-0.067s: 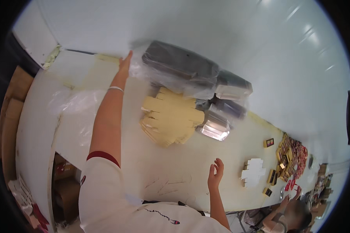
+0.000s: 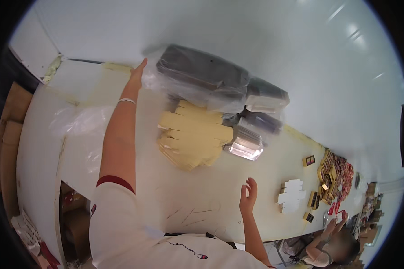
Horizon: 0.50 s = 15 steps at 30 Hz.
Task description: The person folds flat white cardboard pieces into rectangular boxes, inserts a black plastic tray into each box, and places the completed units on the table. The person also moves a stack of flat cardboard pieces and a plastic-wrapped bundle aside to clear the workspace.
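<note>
My left hand [image 2: 138, 74] reaches to the far side of the table, fingers stretched out against the left end of a long dark stack in clear plastic wrap [image 2: 202, 71]. Its palm side is partly hidden, and no grip on the plastic shows. Just nearer lies a pile of flat yellow card box blanks [image 2: 193, 134]. My right hand [image 2: 248, 197] hovers over the front of the table, fingers loosely bent and apart, holding nothing. To the right of the yellow pile is a plastic-wrapped shiny stack [image 2: 245, 142].
White card blanks [image 2: 292, 196] lie to the right, near small yellow-and-black boxes [image 2: 314, 201] and a heap of red wrapped pieces [image 2: 344, 179]. A co-worker's hands [image 2: 336, 224] handle something red there. Clear plastic film [image 2: 78, 121] lies at the left; brown cartons [image 2: 11, 148] stand beyond it.
The whole view has shifted slightly, so the table things sit a little farther left. My left hand stays at the wrapped stack's end; my right hand remains loosely raised.
</note>
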Each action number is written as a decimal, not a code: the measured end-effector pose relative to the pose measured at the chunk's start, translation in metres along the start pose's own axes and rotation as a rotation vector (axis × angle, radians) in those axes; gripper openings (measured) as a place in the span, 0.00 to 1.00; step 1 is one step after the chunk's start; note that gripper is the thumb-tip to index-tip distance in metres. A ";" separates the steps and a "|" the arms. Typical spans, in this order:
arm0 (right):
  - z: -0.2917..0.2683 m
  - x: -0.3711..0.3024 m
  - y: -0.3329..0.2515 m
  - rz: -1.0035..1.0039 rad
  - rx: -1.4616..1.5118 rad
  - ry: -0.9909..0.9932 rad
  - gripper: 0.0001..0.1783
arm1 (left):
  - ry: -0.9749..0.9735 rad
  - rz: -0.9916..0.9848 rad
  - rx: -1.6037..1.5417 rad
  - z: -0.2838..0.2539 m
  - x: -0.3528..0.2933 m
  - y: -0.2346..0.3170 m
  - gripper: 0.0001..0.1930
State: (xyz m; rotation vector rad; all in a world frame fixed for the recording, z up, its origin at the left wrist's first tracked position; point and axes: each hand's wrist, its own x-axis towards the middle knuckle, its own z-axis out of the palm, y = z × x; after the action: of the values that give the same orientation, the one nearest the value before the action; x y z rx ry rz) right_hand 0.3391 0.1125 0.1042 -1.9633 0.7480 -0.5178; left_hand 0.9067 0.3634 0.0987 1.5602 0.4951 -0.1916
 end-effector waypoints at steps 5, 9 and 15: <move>0.034 0.100 -0.022 -0.088 0.146 -0.002 0.26 | -0.252 0.215 0.021 0.001 0.001 0.010 0.40; 0.095 0.214 -0.083 -0.030 0.447 0.018 0.39 | -0.242 0.371 -0.089 0.003 -0.043 0.044 0.20; 0.132 0.281 -0.113 0.320 0.627 -0.081 0.19 | -0.563 0.276 -0.443 -0.028 -0.114 0.071 0.20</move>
State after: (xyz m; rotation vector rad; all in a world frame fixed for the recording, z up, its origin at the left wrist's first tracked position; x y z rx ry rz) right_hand 0.6579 0.0439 0.1558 -1.2491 0.7226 -0.4106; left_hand 0.8307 0.3710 0.2124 1.0597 -0.1201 -0.2754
